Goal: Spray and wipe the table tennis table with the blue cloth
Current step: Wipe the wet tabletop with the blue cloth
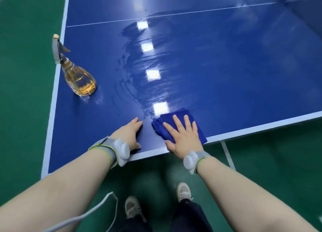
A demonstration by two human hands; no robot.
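The blue table tennis table (226, 66) fills most of the view, with a wet, streaked band running from its middle toward the near edge. A folded blue cloth (167, 120) lies by the near edge. My right hand (183, 136) presses flat on the cloth, fingers spread. To the left of the cloth, my left hand (129, 135) rests flat on the bare table surface and holds nothing. A clear spray bottle (78, 76) with amber liquid and a grey trigger head stands near the left edge, away from both hands.
The table's white near edge (148, 154) runs just under my wrists. Green floor (26, 75) surrounds the table, and my two shoes (183, 191) stand below the edge. A grey cable (97, 209) hangs by my left arm. Both wrists wear grey bands.
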